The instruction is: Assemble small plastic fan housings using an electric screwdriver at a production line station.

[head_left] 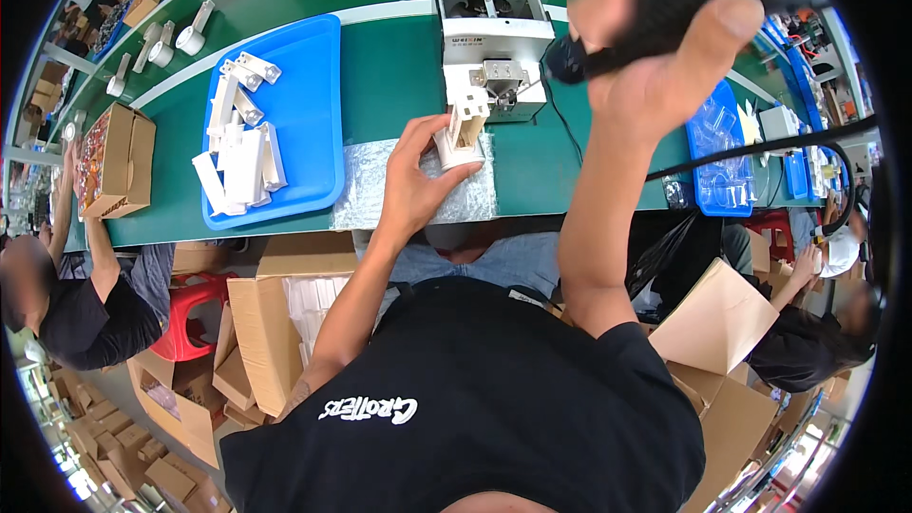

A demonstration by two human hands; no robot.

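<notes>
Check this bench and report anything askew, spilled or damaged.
Nothing looks spilled or visibly damaged. One slightly untidy spot: the white parts in the blue tray, left of the left hand, lie jumbled at mixed angles, one seemingly over the tray's left rim.

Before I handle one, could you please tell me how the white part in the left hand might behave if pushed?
The white part has straight, crisp edges, so it is probably stiff. Its open, hollow-looking body suggests it is light. Held upright over the shiny sheet, it might slide or tip without the left hand.
</notes>
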